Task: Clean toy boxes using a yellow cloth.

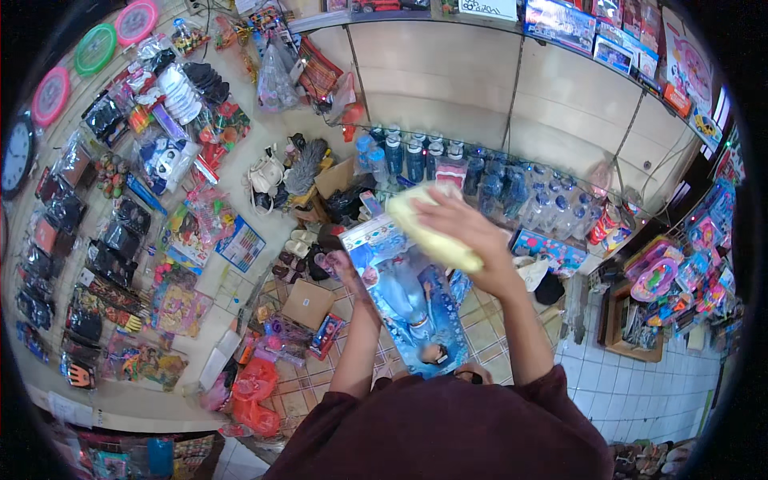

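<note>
A tall blue doll box with a clear front stands in front of my body, a doll in a light blue dress inside it. My left hand grips the box at its left edge, the fingers partly blurred. Over the upper right part of the box, my right hand holds a pale yellow cloth, blurred at its edges. Whether the cloth touches the box cannot be told. The lower end of the box reaches close to my dark shirt.
Water bottles line a shelf ahead. Packaged goods hang on the left wall. A cardboard box and red plastic bags lie at the lower left. Colourful toys hang at the right, near a wooden-framed opening.
</note>
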Motion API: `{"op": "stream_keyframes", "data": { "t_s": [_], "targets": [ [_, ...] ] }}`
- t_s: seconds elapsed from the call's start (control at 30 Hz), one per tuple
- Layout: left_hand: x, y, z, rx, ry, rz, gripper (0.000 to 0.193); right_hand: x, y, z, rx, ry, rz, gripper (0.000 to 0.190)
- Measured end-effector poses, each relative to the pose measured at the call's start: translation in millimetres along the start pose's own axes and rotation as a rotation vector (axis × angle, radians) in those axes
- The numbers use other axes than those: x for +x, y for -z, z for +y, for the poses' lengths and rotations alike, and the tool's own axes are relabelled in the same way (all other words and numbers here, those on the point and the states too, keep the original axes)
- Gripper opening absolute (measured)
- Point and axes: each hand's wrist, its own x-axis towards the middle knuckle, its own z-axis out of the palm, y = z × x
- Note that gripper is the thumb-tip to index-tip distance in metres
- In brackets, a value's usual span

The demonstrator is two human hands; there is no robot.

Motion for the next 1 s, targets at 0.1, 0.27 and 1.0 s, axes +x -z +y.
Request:
{"op": "stream_keyframes", "data": {
  "t_s": [0.1, 0.27, 1.0],
  "targets": [
    [-9, 1, 8, -0.012, -0.032, 0.010, 0.072, 17, -59, 9, -0.287, 0.184, -0.175, 0.059],
    [-20, -8, 16, -0.066, -0.079, -0.017, 0.072, -7, -78, 18, -0.059, 0.045, -0.258, 0.072],
    [-101, 51, 70, -0.167, -0.259, 0.047, 0.072, 16, -122, -47, -0.027, 0.244, -0.258, 0.062]
  ]
}}
